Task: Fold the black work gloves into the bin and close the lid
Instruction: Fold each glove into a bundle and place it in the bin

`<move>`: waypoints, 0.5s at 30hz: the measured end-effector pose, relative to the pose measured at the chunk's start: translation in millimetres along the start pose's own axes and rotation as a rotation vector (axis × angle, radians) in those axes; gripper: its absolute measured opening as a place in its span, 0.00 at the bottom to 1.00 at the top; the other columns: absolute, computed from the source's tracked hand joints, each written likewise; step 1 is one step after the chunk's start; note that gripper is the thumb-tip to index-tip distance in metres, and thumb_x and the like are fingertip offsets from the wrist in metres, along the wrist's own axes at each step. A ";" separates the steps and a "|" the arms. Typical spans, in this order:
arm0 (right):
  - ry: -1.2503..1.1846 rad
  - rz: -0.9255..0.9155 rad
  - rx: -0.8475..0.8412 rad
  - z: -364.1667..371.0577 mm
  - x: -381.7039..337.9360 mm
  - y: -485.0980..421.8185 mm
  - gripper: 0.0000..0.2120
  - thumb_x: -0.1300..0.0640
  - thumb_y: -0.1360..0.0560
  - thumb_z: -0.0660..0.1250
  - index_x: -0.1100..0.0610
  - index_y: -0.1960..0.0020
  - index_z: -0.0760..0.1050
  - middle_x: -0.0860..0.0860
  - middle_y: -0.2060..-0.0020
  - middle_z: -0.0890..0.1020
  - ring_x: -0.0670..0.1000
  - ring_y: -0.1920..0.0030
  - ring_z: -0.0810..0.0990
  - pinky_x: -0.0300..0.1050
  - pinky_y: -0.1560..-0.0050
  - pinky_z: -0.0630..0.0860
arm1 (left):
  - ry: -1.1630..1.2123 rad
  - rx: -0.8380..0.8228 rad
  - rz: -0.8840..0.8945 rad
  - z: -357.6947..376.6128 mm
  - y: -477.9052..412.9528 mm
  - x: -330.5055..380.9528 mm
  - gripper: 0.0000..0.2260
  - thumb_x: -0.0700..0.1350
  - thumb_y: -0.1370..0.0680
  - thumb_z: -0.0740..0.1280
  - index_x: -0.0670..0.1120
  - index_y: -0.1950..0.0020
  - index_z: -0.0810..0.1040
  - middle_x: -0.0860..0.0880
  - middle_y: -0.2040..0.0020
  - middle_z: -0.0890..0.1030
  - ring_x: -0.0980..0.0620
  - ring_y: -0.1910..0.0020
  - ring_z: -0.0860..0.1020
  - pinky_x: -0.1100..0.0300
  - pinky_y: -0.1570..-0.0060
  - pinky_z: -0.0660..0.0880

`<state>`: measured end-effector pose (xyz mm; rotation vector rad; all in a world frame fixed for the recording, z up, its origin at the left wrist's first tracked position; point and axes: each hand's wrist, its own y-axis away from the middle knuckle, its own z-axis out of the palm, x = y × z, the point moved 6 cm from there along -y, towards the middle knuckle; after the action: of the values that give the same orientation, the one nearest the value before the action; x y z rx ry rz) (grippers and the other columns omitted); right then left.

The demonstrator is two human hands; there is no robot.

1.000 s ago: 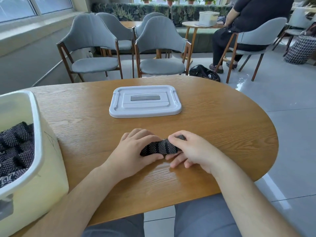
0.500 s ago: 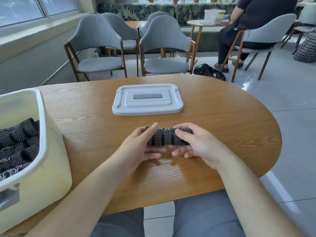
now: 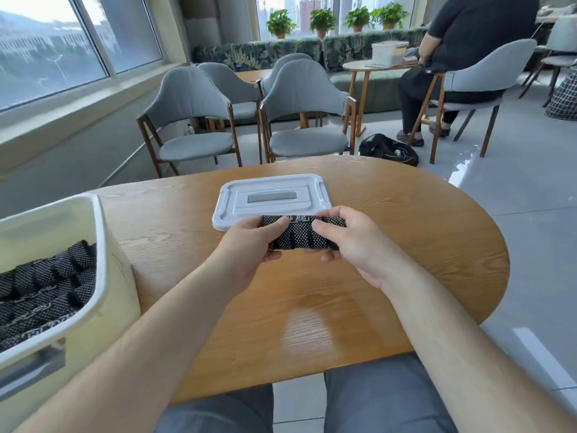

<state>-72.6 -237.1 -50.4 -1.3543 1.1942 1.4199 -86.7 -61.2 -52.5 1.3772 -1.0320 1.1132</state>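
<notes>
"Head view showed the folded black work-glove bundle with white dots (image 3: 299,234) gripped at both ends. Why two hands?"

"Probably to keep the fold from springing open. The left hand (image 3: 249,245) had its thumb on top and its fingers curled beneath the left end. The right hand (image 3: 352,242) pinched the right end the same way. The bundle seemed raised off the oval wooden table (image 3: 312,307), in front of the near edge of the flat pale grey plastic lid (image 3: 271,198)."

"And why did the lid lie there?"

"It sat out of the way at the table's middle, so the cream plastic bin (image 3: 103,276) at the near left stood uncovered for loading. Other black dotted gloves (image 3: 46,289) already lay packed inside. The task looked well along, with the lid not yet on."

"Was there any writing?"

"White lettering ran across the top of the held bundle and along the gloves in the bin, but it was too small and broken to read. The lid bore only a plain grey panel, and no brand showed."
</notes>
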 end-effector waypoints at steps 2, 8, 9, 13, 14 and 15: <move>0.012 -0.030 -0.016 9.3 -11.4 -1.4 0.06 0.58 0.18 0.67 0.57 0.41 0.75 0.56 0.50 0.86 0.54 0.58 0.88 0.43 0.66 0.77 | -0.044 0.045 0.038 -9.4 6.0 15.3 0.07 0.45 0.19 0.69 0.46 0.43 0.81 0.49 0.47 0.84 0.53 0.50 0.81 0.60 0.57 0.76; 0.072 -0.116 -0.126 59.3 -53.6 -0.1 0.07 0.56 0.17 0.67 0.55 0.41 0.74 0.56 0.48 0.85 0.53 0.57 0.88 0.44 0.63 0.79 | -0.191 0.224 0.126 -60.9 37.1 57.9 0.03 0.43 0.19 0.68 0.48 0.46 0.80 0.44 0.45 0.82 0.47 0.48 0.81 0.57 0.57 0.78; 0.081 -0.129 -0.154 71.6 -60.5 0.4 0.07 0.56 0.17 0.66 0.56 0.40 0.74 0.56 0.48 0.85 0.52 0.57 0.88 0.44 0.63 0.79 | -0.209 0.246 0.131 -72.4 45.2 64.4 0.03 0.43 0.18 0.68 0.47 0.45 0.80 0.44 0.44 0.82 0.47 0.47 0.81 0.57 0.57 0.78; 0.104 -0.172 -0.289 133.8 -86.5 9.4 0.09 0.57 0.17 0.66 0.57 0.38 0.73 0.54 0.49 0.85 0.52 0.57 0.88 0.44 0.62 0.81 | -0.298 0.360 0.135 -132.2 85.0 83.9 0.07 0.43 0.18 0.68 0.44 0.41 0.80 0.43 0.44 0.82 0.47 0.48 0.82 0.58 0.57 0.80; 0.117 -0.178 -0.318 148.9 -91.6 11.9 0.09 0.57 0.17 0.66 0.58 0.38 0.73 0.54 0.49 0.85 0.52 0.57 0.88 0.44 0.62 0.81 | -0.324 0.379 0.131 -147.2 93.3 86.8 0.07 0.43 0.19 0.69 0.44 0.42 0.81 0.43 0.45 0.83 0.46 0.48 0.82 0.56 0.54 0.82; 0.131 -0.182 -0.351 164.6 -95.6 14.4 0.10 0.57 0.17 0.66 0.59 0.38 0.73 0.55 0.50 0.85 0.52 0.57 0.88 0.44 0.62 0.81 | -0.341 0.400 0.118 -162.4 101.5 88.6 0.06 0.43 0.19 0.70 0.45 0.44 0.82 0.43 0.46 0.84 0.44 0.47 0.83 0.53 0.49 0.82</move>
<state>-114.2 -75.0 41.4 -1.7733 0.9009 1.4720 -182.2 90.3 59.2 1.8944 -1.1859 1.2449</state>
